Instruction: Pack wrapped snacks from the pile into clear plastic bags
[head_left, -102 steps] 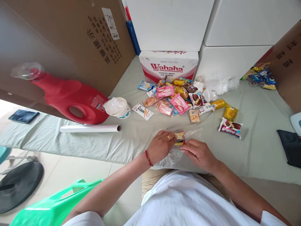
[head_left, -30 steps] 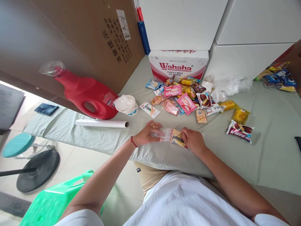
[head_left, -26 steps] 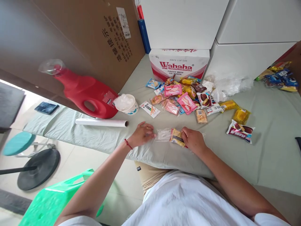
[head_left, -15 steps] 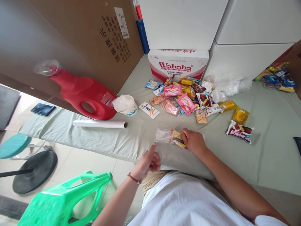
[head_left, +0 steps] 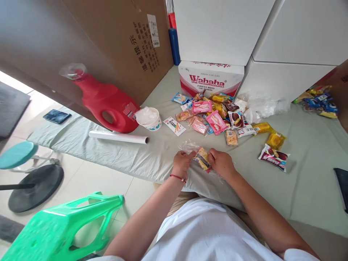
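A yellow snack pack (head_left: 202, 158) with a dark band and red edge lies within a clear plastic bag (head_left: 188, 145) near the table's front edge. My left hand (head_left: 182, 165), with a red bracelet at the wrist, is closed on the bag at the pack's left side. At the pack's right end, my right hand (head_left: 222, 164) pinches the pack through the plastic. Beyond my hands lies a pile of wrapped snacks, among them a pink wafer pack (head_left: 217, 122), a square cracker pack (head_left: 231, 137) and a chocolate pie packet (head_left: 274, 157).
Left of the pile are a flat white-and-green packet (head_left: 174, 125), a paper cup (head_left: 152, 124) holding plastic, a white roll (head_left: 119, 137) and a red jug (head_left: 108, 105). Behind stand a Wahaha box (head_left: 209, 78) and crumpled plastic bags (head_left: 268, 105). A green stool (head_left: 62, 224) is below left.
My left hand has moved up and right and has taken hold of the clear bag. The snack pack has tilted and shifted slightly. The whole view has turned a little.
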### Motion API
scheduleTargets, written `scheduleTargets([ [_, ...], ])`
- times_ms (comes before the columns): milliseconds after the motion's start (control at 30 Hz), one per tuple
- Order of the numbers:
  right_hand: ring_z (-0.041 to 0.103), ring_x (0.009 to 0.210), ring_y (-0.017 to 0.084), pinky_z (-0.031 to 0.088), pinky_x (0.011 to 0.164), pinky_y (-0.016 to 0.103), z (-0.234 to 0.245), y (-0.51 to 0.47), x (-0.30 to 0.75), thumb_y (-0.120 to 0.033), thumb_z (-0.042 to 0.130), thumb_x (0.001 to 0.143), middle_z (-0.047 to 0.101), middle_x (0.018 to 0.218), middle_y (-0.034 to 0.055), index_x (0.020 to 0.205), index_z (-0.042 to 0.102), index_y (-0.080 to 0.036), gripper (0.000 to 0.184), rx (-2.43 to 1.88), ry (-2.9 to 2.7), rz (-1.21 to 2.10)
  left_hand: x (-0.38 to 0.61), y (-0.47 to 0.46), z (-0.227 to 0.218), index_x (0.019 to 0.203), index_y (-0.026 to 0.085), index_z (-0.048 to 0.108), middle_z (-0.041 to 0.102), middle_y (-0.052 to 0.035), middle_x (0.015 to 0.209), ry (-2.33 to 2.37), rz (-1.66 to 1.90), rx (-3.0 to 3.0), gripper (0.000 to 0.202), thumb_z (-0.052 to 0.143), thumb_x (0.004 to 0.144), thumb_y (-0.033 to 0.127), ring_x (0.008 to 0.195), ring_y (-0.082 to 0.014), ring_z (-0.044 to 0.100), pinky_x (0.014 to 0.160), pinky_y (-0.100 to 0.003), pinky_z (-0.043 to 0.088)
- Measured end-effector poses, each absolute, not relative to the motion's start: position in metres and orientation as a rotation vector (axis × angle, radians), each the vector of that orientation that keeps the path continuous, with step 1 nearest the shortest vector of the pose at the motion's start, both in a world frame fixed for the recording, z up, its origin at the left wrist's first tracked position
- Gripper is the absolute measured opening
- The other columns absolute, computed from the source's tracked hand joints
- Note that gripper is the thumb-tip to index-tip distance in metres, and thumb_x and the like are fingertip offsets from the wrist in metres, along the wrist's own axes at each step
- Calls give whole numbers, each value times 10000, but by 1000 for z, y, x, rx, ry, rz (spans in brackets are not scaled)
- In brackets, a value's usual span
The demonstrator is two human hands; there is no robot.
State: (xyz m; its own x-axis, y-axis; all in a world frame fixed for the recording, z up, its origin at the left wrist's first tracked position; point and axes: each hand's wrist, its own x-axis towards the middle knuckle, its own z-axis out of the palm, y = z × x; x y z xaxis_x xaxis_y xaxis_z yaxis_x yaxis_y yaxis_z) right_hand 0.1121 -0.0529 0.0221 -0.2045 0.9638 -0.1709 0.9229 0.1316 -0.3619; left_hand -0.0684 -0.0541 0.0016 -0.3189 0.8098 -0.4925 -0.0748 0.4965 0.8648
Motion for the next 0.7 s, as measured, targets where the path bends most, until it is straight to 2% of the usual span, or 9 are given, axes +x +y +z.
scheduleTargets([
  [100, 580, 666, 155, 217, 590, 283, 22, -51, 112, -250, 482, 998, 702, 755, 6, 876, 631, -219, 195, -1914, -2281, 633, -62, -45, 2, 696, 175, 630, 577, 33, 587, 1668, 1024, 700, 388, 877, 527, 422, 591, -133, 549, 559, -250, 404],
  [333, 589, 684, 160, 214, 591, 279, 24, -50, 111, -255, 472, 999, 709, 775, 19, 892, 650, -207, 213, -1908, -2263, 651, -45, -25, 11, 667, 194, 600, 660, -7, 680, 1718, 1023, 946, 134, 725, 623, 210, 640, -172, 618, 627, -289, 489],
  [400, 578, 668, 156, 212, 588, 277, 24, -50, 111, -246, 472, 996, 697, 751, 17, 884, 653, -203, 218, -1902, -2249, 661, -41, -30, 16, 690, 208, 602, 694, -24, 754, 1756, 1040, 1045, 85, 658, 653, 157, 747, -200, 662, 733, -323, 521],
  [467, 569, 657, 154, 216, 586, 274, 23, -50, 111, -245, 467, 1000, 688, 738, 17, 880, 655, -201, 227, -1903, -2228, 671, -36, -43, 22, 732, 224, 640, 736, -39, 851, 1763, 1043, 1232, 115, 598, 688, 126, 890, -229, 688, 901, -384, 515],
  [533, 565, 659, 156, 223, 587, 271, 20, -50, 111, -258, 463, 1008, 687, 743, 21, 885, 657, -201, 236, -1901, -2198, 694, -31, -62, 26, 819, 237, 694, 768, -48, 958, 1707, 998, 1604, 192, 557, 744, 125, 1000, -247, 695, 1056, -458, 448],
  [600, 562, 662, 156, 234, 590, 266, 18, -48, 113, -266, 455, 1015, 687, 745, 25, 886, 661, -199, 252, -1876, -2161, 754, -28, -82, 27, 1001, 229, 724, 768, -76, 1119, 1585, 896, 2043, 266, 543, 818, 162, 1110, -266, 686, 1150, -527, 362],
  [700, 561, 661, 143, 276, 595, 242, 15, -42, 124, -277, 479, 1000, 672, 722, 3, 876, 672, -199, 243, -1790, -2108, 871, -26, -104, 21, 1283, 183, 646, 673, -132, 1359, 1492, 771, 2402, 390, 523, 916, 229, 1314, -293, 593, 1221, -590, 253],
])
